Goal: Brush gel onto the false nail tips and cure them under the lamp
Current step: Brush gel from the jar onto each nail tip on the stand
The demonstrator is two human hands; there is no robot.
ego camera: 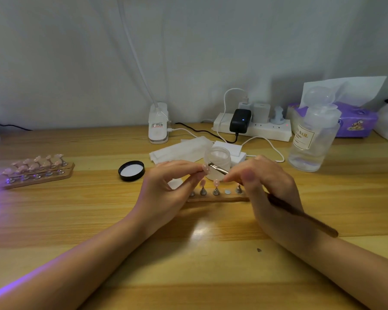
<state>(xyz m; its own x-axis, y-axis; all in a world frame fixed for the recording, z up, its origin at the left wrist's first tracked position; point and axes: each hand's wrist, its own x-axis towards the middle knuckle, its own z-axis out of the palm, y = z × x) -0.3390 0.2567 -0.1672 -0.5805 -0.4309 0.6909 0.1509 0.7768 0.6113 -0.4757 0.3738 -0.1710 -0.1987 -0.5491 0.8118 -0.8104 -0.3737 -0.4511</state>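
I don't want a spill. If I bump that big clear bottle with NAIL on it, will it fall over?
Probably not from a light bump. The clear bottle stands upright on the wooden table and looks wide. It seems mostly empty, with a little liquid at the bottom, so it is likely light and would slide or tip from a harder knock.

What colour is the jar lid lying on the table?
Black rim with a white liner inside, seen in the head view: lid.

Only thing I can actually read is "NAIL" on the label of the clear pump bottle (311, 139). The white clip lamp base (158, 124) has a sticker too, way too blurry though.
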